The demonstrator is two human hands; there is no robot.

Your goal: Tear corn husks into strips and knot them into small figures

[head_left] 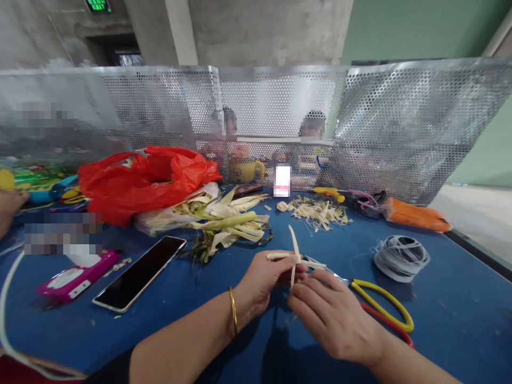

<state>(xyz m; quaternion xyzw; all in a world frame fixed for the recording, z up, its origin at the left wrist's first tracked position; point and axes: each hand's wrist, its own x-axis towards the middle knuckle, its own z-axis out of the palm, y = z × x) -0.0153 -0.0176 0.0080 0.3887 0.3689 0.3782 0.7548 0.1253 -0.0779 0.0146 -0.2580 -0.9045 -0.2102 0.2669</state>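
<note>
Pale, narrow strips of what looks like corn husk [295, 242] cross each other in front of me. My left hand [266, 277] pinches them near the crossing, and a gold bangle [232, 310] circles that wrist. My right hand [336, 314] is closed at the lower end of the upright strip, its fingertips partly hidden. Beneath and beyond the right hand lie scissors [408, 320] with yellow and red handles. A ball of grey string [402, 260] sits farther right on the blue table [452, 320].
Husks [230, 224] are piled beyond my left hand, with shreds [320, 212] to their right. At left are a phone [142, 272], a magenta device [76, 277] and a red plastic bag [148, 178]. An orange packet [416, 214] lies by the perforated metal screen [404, 122]. Another person's hand [12, 205] shows far left.
</note>
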